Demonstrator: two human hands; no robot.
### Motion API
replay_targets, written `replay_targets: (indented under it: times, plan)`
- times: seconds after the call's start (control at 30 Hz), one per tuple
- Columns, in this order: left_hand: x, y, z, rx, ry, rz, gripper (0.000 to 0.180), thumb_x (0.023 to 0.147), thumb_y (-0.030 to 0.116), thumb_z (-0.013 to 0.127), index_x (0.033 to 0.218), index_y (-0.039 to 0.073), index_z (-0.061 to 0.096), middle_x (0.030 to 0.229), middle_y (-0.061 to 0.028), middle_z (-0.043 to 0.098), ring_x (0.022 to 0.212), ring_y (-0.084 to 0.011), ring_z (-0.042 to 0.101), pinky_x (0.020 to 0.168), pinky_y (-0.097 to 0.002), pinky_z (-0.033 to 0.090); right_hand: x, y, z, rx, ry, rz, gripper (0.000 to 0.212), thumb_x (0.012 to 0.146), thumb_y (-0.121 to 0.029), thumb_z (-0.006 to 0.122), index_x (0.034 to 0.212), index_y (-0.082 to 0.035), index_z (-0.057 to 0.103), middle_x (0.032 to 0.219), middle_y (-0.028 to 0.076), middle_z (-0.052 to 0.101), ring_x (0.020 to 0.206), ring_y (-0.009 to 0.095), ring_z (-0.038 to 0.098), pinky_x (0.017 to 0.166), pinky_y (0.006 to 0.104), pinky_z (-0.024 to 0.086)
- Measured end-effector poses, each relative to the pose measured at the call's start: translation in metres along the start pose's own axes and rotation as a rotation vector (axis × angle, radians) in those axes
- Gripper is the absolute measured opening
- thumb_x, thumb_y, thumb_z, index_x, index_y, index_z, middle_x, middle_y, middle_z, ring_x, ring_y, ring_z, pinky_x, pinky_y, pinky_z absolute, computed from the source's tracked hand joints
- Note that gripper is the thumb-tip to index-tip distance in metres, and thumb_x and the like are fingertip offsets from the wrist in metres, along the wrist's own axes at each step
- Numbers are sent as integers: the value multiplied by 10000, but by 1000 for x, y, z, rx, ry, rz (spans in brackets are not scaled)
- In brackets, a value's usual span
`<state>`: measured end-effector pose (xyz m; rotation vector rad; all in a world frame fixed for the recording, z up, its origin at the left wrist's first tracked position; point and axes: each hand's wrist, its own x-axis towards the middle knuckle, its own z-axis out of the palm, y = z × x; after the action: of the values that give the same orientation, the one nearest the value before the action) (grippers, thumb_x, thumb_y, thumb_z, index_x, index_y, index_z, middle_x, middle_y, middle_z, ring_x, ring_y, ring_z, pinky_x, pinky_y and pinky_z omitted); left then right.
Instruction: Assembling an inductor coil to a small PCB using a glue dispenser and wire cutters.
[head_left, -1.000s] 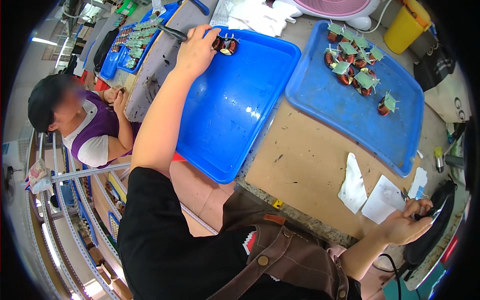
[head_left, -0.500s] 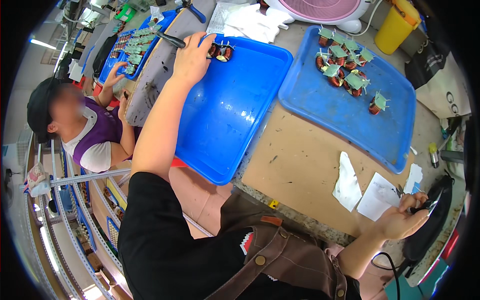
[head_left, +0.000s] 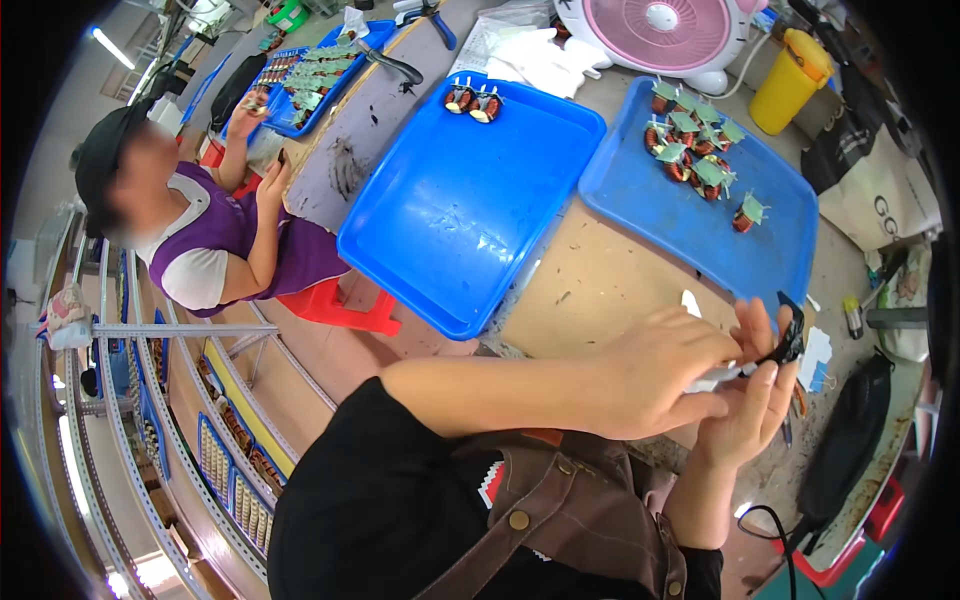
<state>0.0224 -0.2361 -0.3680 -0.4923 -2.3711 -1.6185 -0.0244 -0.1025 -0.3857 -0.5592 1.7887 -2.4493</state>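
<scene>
At the right of the work mat, both hands are close together around a small tool (head_left: 790,337) with a black end and a silver-grey part. My left hand (head_left: 655,372) pinches the silver-grey part, while my right hand (head_left: 740,415) is closed around the black end. Fingers cover much of the tool, so its exact kind cannot be made out. Two copper-wound ring coils (head_left: 486,105) sit side by side at the far end of the left blue tray (head_left: 420,245). The right blue tray (head_left: 765,275) bears several copper coils with green boards (head_left: 708,172) on top.
A pink and white fan (head_left: 655,28) and a yellow bin (head_left: 790,80) stand at the back. Pliers (head_left: 395,66) lie beyond the left tray. To the left, a co-worker (head_left: 235,235) sits by another blue tray of coils. A black pouch (head_left: 850,440) lies far right.
My left hand has left the coils at the left tray's far end and come across to my right hand. The right hand has moved inward and up. The view has shifted slightly.
</scene>
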Motion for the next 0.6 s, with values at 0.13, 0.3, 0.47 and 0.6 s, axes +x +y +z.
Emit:
replay_targets:
  times: [0.13, 0.3, 0.47, 0.6]
  plan:
    - [6, 4, 23, 124, -1, -43, 292, 732, 59, 555, 1011, -3, 495, 864, -158, 549, 804, -338, 529, 679, -406, 413, -1, -4, -10, 106, -22, 71, 369, 881, -228, 385, 1054, 89, 458, 1131, 261, 494, 969, 240, 506, 853, 340, 374]
    - [-12, -2, 33, 302, -112, 0, 118, 638, -4, 544, 732, 27, 478, 666, -120, 525, 612, -320, 531, 543, -396, 420, -9, -1, -14, -9, -80, 303, 183, 742, -58, 313, 683, 29, 462, 912, 225, 593, 767, 190, 491, 716, 304, 413]
    - [-23, -4, 49, 467, -156, -7, 112, 628, -24, 531, 707, 20, 466, 619, -117, 502, 537, -284, 515, 466, -368, 409, -18, 2, -20, 74, -11, 343, 187, 745, -38, 297, 618, 16, 423, 686, 118, 533, 711, 187, 499, 641, 296, 408]
    - [-30, -6, 56, 478, -207, -22, 109, 631, -23, 528, 702, 26, 462, 605, -112, 500, 523, -277, 512, 458, -372, 405, -18, 6, -23, 153, -1, 322, 205, 748, -33, 300, 572, 7, 398, 577, 44, 373, 703, 234, 521, 650, 313, 402]
